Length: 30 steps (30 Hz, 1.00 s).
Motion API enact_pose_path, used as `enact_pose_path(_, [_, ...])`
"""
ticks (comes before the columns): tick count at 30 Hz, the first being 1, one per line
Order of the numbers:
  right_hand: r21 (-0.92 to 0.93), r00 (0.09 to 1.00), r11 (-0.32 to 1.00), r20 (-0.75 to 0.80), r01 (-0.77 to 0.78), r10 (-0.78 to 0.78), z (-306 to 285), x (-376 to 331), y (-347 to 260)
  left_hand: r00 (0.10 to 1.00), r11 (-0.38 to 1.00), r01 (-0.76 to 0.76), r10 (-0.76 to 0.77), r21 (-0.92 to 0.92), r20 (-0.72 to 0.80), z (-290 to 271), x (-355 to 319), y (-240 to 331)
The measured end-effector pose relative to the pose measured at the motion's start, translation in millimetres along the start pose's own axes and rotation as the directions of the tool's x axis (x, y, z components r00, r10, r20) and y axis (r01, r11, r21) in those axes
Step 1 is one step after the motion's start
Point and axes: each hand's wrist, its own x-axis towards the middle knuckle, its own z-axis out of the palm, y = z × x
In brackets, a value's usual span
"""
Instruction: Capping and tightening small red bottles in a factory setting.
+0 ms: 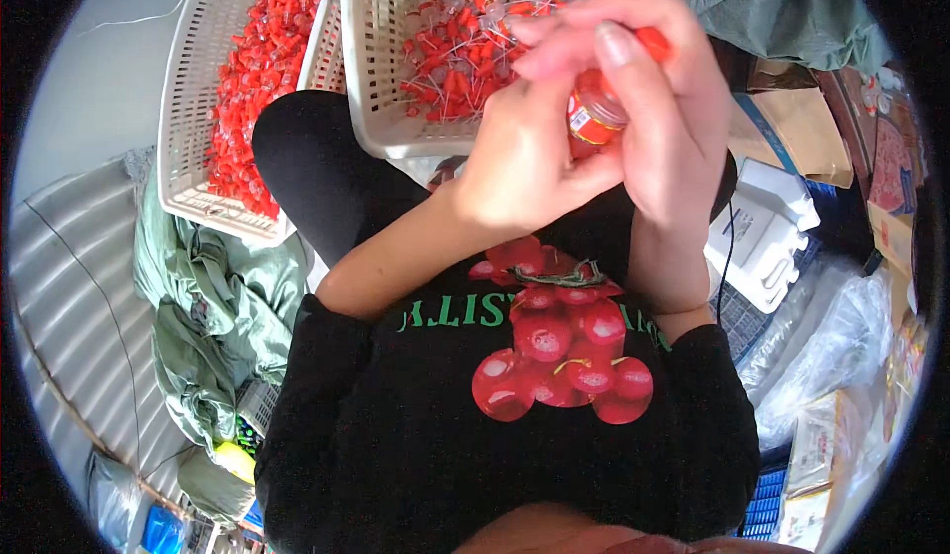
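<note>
Left hand [524, 158] and right hand [663, 109] together grip a small red-capped part [594, 111], just over the near basket [371, 79] rim. Second basket [193, 109] crowds left; boxes [792, 129] crowd right.

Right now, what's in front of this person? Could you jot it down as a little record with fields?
left hand: left hand closed around a small red and clear plastic piece
right hand: right hand pinching the same piece from above, an orange-red tip showing at the fingertips
near basket: white slotted basket on the lap, holding red and clear pieces
far basket: second white basket to the left, filled with red parts
surroundings: green cloth at left; white moulded packaging at right
</note>
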Motion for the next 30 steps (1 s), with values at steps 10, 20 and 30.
enact_pose_path(10, [0.421, 0.917, 0.907, 0.357, 0.012, -0.179, -12.7, 15.1, 26.6, 0.923, 0.720, 0.383, -0.270, -0.579, 0.275, -11.7, 12.6, -5.7])
enact_pose_path(20, [0.624, 0.969, 0.780, -0.159, -0.050, 0.190, 18.9, 11.7, -1.7, 0.960, 0.892, 0.267, -0.278, -0.364, 0.022, -8.1, 21.1, -4.9])
enact_pose_path(30, [-0.548, 0.951, 0.801, -0.032, 0.240, -0.306, -18.6, 12.7, 54.2, 0.990, 0.959, 0.136, -0.142, 0.248, 0.007, 1.5, 13.1, -29.8])
